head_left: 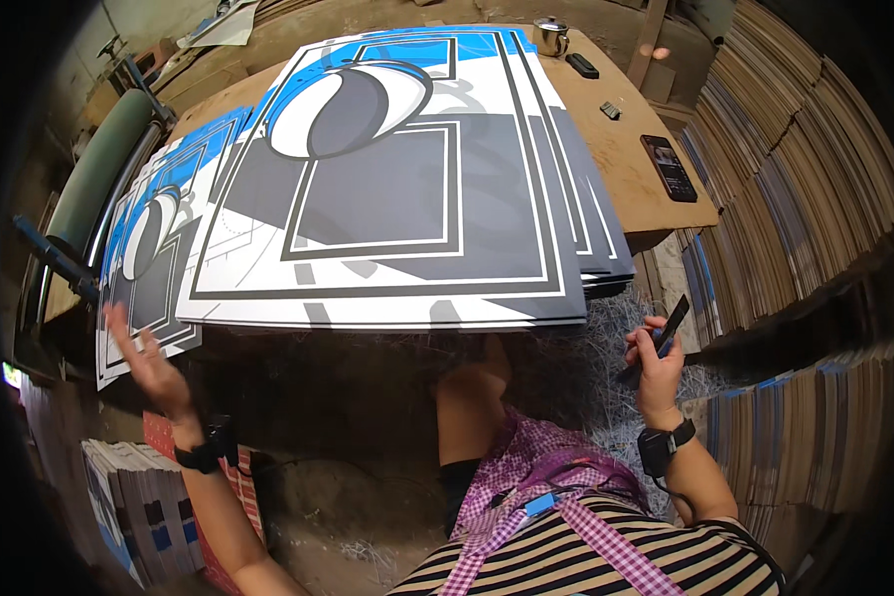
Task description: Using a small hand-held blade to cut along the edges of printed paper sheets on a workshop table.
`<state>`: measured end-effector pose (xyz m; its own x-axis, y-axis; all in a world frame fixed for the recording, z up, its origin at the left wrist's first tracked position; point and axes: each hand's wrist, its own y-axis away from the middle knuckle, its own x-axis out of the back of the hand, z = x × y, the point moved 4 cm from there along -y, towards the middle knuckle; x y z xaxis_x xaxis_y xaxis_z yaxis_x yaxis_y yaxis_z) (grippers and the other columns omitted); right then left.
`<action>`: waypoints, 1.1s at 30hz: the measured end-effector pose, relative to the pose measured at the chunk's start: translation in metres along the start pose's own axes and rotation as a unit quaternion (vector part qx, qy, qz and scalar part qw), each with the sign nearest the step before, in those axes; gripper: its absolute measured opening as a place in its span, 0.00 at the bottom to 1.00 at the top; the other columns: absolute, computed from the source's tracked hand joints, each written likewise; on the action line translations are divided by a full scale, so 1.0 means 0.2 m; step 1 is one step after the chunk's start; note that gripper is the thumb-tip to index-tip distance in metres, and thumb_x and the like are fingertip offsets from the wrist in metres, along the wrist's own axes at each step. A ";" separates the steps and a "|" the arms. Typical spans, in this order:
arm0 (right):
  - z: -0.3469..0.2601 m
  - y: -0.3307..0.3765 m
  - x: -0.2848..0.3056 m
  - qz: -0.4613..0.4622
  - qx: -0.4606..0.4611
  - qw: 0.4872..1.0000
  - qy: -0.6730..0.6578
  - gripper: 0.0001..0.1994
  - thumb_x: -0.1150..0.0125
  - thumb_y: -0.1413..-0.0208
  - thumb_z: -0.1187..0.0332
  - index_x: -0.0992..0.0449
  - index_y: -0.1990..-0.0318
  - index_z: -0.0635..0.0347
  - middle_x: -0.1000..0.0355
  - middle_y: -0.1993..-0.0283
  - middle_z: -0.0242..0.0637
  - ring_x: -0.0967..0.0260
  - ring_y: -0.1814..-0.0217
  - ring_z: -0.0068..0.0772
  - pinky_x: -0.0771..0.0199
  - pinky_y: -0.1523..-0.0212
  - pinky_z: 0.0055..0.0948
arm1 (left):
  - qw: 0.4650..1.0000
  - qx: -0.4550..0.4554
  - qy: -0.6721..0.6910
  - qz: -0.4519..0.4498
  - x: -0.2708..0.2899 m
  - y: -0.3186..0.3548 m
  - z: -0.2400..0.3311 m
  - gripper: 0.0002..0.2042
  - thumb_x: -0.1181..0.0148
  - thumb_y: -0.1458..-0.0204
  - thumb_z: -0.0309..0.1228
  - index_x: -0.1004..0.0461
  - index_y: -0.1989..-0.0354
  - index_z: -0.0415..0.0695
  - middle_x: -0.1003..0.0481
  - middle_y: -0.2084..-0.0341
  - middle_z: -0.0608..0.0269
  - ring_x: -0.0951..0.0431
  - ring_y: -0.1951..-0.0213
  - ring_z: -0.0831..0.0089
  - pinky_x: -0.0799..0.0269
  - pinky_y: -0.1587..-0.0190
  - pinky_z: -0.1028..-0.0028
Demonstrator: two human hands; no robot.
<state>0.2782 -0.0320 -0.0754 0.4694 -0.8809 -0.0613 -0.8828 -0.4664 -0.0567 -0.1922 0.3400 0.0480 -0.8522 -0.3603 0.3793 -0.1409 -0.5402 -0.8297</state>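
A large stack of printed boards [407, 268] in blue, white and grey, with a ball-like design, lies on the table in front of me. To its left sits a second stack of similar printed boards [154, 288]. My left hand [154, 372] is raised near this left stack's front edge, fingers spread and holding nothing; whether it touches the boards I cannot tell. Off the large stack's near right corner, my right hand [656, 363] is closed around a utility knife [673, 325]. Its dark blade points up and away from me.
The wooden table [616, 154] carries a metal cup [550, 38], a black case [582, 66], a small grey object [611, 110] and a phone [670, 169]. Tall board stacks [795, 149] line the right side. A green roller [104, 164] stands left; shredded scraps [616, 407] cover the floor.
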 end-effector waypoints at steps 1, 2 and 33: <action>-0.06 0.00 -0.02 -0.002 0.001 1.000 -0.002 0.10 0.45 0.45 0.73 0.32 0.55 0.62 0.29 0.67 0.36 0.34 0.74 0.20 0.33 0.74 0.18 | 0.996 -0.046 -0.051 -0.063 -0.06 -0.03 0.18 0.22 0.60 0.41 0.36 0.42 0.39 0.38 0.48 0.36 0.52 0.55 0.33 0.61 0.67 0.34 0.62; -0.11 0.00 -0.05 -0.033 0.010 0.999 -0.024 0.10 0.44 0.45 0.73 0.32 0.56 0.62 0.30 0.67 0.36 0.33 0.73 0.20 0.32 0.73 0.19 | 0.982 -0.092 -0.104 -0.124 -0.13 -0.06 0.34 0.22 0.61 0.40 0.37 0.41 0.40 0.40 0.47 0.36 0.55 0.55 0.33 0.61 0.68 0.34 0.59; -0.50 -0.34 -0.35 -0.272 -0.074 0.954 -0.097 0.13 0.38 0.48 0.65 0.32 0.60 0.61 0.31 0.75 0.31 0.33 0.79 0.18 0.32 0.81 0.17 | 0.890 0.045 -0.196 -0.410 -0.77 0.05 0.95 0.34 0.54 0.48 0.52 0.44 0.38 0.40 0.51 0.36 0.43 0.54 0.34 0.50 0.63 0.36 0.52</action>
<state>0.3024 0.0535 0.0331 0.8422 -0.4796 -0.2464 -0.4932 -0.8699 0.0074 0.0338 0.2464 0.0584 -0.2383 -0.0446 0.9702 -0.5786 -0.7958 -0.1787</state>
